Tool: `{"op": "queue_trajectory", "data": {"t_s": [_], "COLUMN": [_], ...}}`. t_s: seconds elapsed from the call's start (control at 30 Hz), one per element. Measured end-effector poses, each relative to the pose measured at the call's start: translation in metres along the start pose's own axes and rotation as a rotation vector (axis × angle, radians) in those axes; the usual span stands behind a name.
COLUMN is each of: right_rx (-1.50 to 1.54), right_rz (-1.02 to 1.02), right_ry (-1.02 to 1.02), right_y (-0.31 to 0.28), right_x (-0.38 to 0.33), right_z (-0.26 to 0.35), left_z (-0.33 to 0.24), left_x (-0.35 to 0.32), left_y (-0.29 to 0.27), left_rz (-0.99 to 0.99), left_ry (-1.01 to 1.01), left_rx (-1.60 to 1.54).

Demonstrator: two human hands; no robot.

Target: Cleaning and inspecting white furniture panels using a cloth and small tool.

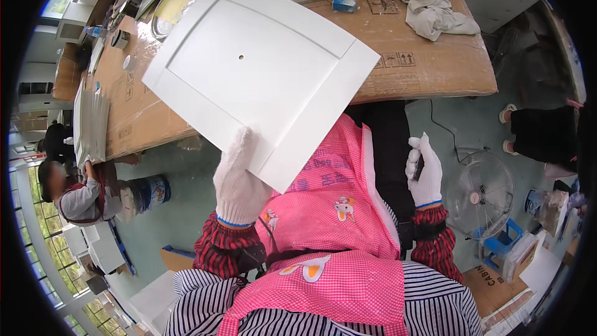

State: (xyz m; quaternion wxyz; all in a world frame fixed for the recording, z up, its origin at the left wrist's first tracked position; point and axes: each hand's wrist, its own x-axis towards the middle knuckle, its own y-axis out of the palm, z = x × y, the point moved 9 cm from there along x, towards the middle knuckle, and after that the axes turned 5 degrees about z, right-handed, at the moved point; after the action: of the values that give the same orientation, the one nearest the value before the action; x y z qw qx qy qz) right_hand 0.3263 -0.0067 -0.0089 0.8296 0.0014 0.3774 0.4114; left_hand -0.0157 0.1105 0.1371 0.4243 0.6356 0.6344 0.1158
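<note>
Nearest the lens, a pink checked apron [336, 224] over a striped shirt fills the lower middle, with red plaid cuffs on both forearms. Just above the cuff, the left hand [239, 183], in a white knit glove, is clamped on the near corner of a square white panel [261, 74], thumb lying on its face and the other fingers hidden behind. This panel is held up tilted over the lap, its raised border framing a flat centre with one small hole. Apart from it, the right hand [425, 171], also gloved, is curled shut around a small dark tool [419, 165] whose kind cannot be told.

Beyond the panel stretches a workbench covered in brown cardboard [429, 56], carrying a crumpled pale cloth [429, 6]. On the floor to the right stands a round fan [480, 196]. Far left, another person [78, 196] sits beside a white bucket [152, 191]; its contents cannot be seen.
</note>
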Motion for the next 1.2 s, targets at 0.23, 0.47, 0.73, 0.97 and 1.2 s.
{"op": "queue_trajectory", "data": {"t_s": [0.23,0.47,0.73,0.97,1.2], "right_rx": [0.009,-0.109,-0.624,-0.163,-0.643], "right_rz": [0.063,0.752,1.164,0.673,0.424], "right_ry": [-0.021,-0.076,0.645,-0.05,-0.196], "right_y": [0.015,0.161,0.268,0.278,0.227], "right_x": [-0.002,-0.068,-0.13,0.039,0.059], "right_z": [0.007,0.04,-0.083,0.022,0.073], "left_z": [0.061,0.06,0.068,0.034,-0.012], "left_x": [-0.005,-0.009,-0.038,-0.039,-0.029], "left_y": [-0.067,-0.06,-0.131,-0.158,-0.175], "left_rz": [-0.045,0.019,-0.281,-0.278,-0.212], "left_ry": [-0.204,-0.182,-0.426,-0.303,-0.161], "left_rx": [-0.083,-0.263,0.11,0.465,1.254]}}
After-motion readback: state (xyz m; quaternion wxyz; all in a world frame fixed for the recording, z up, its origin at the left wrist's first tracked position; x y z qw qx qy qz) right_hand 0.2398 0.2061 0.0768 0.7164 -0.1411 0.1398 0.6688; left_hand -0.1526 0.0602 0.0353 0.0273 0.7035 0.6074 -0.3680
